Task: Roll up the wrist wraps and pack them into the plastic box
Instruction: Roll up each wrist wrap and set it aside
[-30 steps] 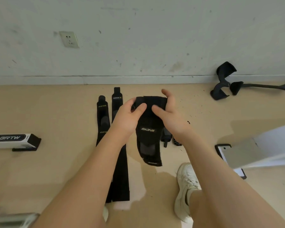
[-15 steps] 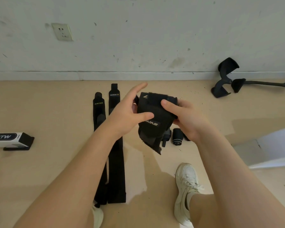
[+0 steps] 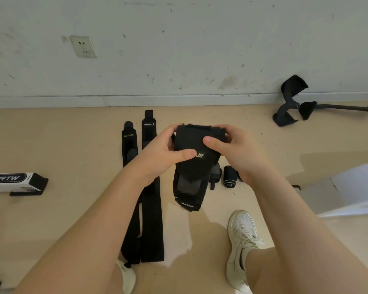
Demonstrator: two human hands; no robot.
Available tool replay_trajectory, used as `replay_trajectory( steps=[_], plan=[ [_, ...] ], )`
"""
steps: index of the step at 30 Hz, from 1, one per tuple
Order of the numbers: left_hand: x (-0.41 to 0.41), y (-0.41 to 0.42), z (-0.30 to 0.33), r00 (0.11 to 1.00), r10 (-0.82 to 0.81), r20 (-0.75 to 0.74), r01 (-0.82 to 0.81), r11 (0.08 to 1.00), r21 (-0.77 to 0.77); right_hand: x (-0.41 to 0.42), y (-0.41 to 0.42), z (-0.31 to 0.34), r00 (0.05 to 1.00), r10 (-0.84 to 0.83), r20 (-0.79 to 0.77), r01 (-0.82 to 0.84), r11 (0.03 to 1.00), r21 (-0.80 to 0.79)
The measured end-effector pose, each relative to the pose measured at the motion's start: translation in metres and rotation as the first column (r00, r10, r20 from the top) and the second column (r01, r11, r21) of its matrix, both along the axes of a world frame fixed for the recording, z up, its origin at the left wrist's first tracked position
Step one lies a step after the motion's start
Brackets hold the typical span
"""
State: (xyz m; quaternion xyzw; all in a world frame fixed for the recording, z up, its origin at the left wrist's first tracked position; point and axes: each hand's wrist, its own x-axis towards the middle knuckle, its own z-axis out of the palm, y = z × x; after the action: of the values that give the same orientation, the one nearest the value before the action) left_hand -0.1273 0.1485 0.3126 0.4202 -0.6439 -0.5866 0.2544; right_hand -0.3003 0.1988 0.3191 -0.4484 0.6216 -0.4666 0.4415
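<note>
Left hand point(image 3: 162, 155) and right hand point(image 3: 232, 149) both curled tight round one black wrist wrap point(image 3: 192, 164), up in the air in the middle of the view. Thumbs pressed on its front, top part rolled between the fingers, loose end hanging down toward 6 o'clock, white letters near the tip.

On the tan floor point(image 3: 51, 145) at 9 o'clock from the hands, two long black wraps point(image 3: 151, 209) flat and side by side, touching along their edges. Just beside the right wrist, at 5 o'clock, one small rolled wrap point(image 3: 229, 179) lying on the floor.

White shoe point(image 3: 241, 247) at 6 o'clock. White bar with black letters point(image 3: 11, 181) far off at 9 o'clock. Black curved stand point(image 3: 289, 102) by the wall at 2 o'clock. Wall socket point(image 3: 83, 46) at 11 o'clock
</note>
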Motion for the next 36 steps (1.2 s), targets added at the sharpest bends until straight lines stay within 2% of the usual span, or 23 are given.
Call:
replay_trajectory(
  steps=[3,5,7,9,11,12,15,18,20,24,28,33,36],
  plan=[
    [0.004,0.0,-0.001,1.0,0.03,0.0,-0.03,0.999,-0.028,0.001,-0.003,0.0,0.98,-0.015,0.197,-0.008,0.993,0.115],
    [0.004,0.0,0.0,0.998,0.052,-0.03,-0.053,0.998,-0.038,0.001,-0.006,0.0,0.92,-0.034,0.39,-0.062,0.971,0.231],
    [0.003,0.002,0.001,0.995,0.077,-0.065,-0.08,0.995,-0.054,0.002,-0.007,-0.001,0.882,-0.061,0.468,-0.097,0.947,0.307],
    [0.0,0.002,0.0,0.992,0.118,-0.047,-0.122,0.989,-0.089,0.002,-0.01,-0.006,0.946,-0.016,0.324,-0.086,0.95,0.3],
    [-0.001,0.001,-0.002,0.987,0.162,-0.017,-0.162,0.98,-0.111,0.004,-0.011,-0.01,0.996,0.049,0.078,-0.064,0.977,0.202],
    [-0.001,0.0,-0.003,0.983,0.184,-0.016,-0.185,0.977,-0.107,0.005,-0.011,-0.009,0.997,0.071,0.004,-0.071,0.989,0.132],
    [0.001,-0.003,-0.003,0.961,0.269,-0.059,-0.271,0.962,-0.032,0.008,-0.008,-0.007,0.981,0.155,-0.121,-0.159,0.987,-0.03],
    [0.002,-0.001,-0.002,0.947,0.304,-0.108,-0.302,0.953,0.031,0.011,-0.008,-0.008,0.974,0.086,-0.209,-0.11,0.988,-0.105],
    [0.002,0.002,0.001,0.95,0.286,-0.123,-0.288,0.958,0.006,0.013,-0.009,-0.008,0.988,0.055,-0.143,-0.075,0.987,-0.139],
    [0.007,0.002,0.007,0.961,0.209,-0.183,-0.211,0.977,0.006,0.013,-0.01,-0.003,0.987,0.038,0.157,-0.023,0.995,-0.094],
    [0.011,0.001,0.006,0.967,0.2,-0.155,-0.201,0.98,0.013,0.014,-0.014,-0.002,0.867,-0.055,0.495,0.009,0.996,0.093],
    [0.012,0.0,0.007,0.985,0.122,-0.118,-0.121,0.993,0.011,0.015,-0.01,0.003,0.821,-0.124,0.558,-0.024,0.968,0.249],
    [0.008,0.002,0.005,0.979,0.175,-0.104,-0.176,0.984,-0.006,0.014,-0.009,0.002,0.879,-0.127,0.459,-0.001,0.963,0.268]
  ],
)
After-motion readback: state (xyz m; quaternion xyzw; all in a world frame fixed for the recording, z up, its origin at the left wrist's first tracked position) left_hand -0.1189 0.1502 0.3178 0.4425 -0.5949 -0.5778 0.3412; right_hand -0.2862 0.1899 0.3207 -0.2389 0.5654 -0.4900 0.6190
